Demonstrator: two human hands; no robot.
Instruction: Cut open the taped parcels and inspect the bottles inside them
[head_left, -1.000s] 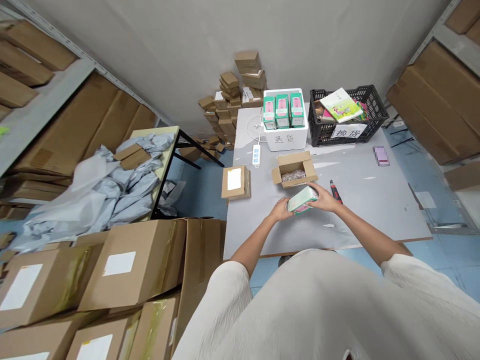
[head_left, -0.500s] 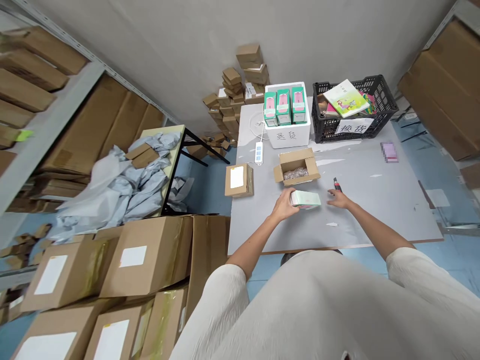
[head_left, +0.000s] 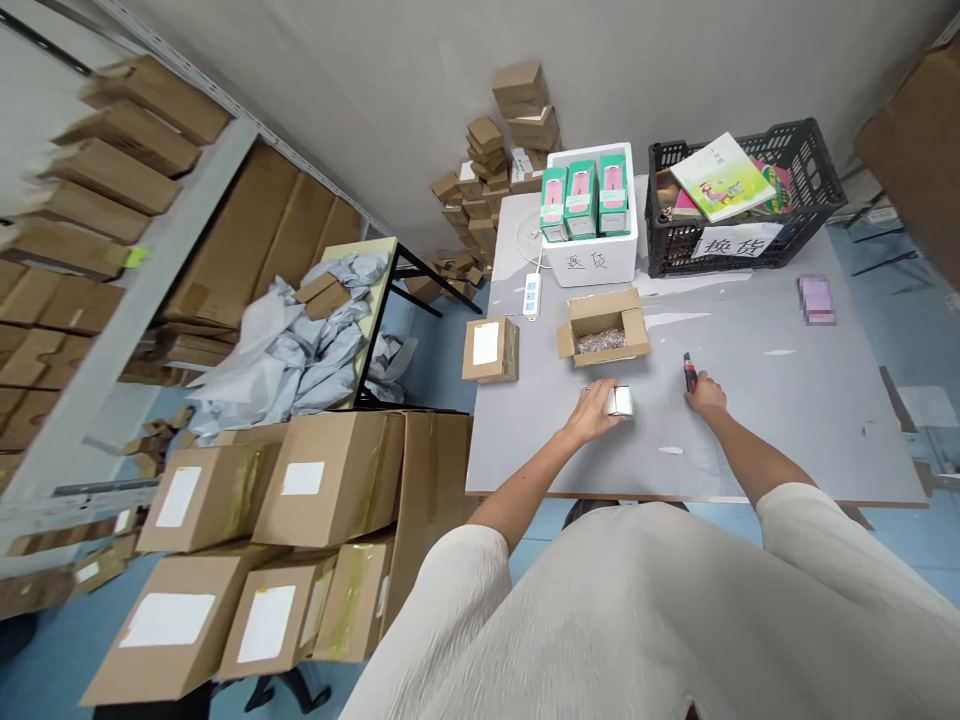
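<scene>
My left hand [head_left: 592, 412] is closed around a small white and green product box [head_left: 621, 402], whose narrow end faces up toward me. Under my right hand [head_left: 706, 394] is a red and black utility knife [head_left: 689, 373], its lower end held between the fingers. Just beyond my left hand an open cardboard box [head_left: 606, 326] shows clear bubble wrap [head_left: 601, 341] inside, with its flaps folded out.
On the grey table [head_left: 757, 440] stand a taped carton [head_left: 490, 350], a power strip [head_left: 532, 295], a white foam bin [head_left: 592, 263] of green-pink boxes and a black crate [head_left: 750, 262] with books. Large labelled cartons [head_left: 330, 480] are stacked at my left.
My right hand has closed on the utility knife. The small box in my left hand has turned from lying lengthwise to end-on. The view has shifted slightly.
</scene>
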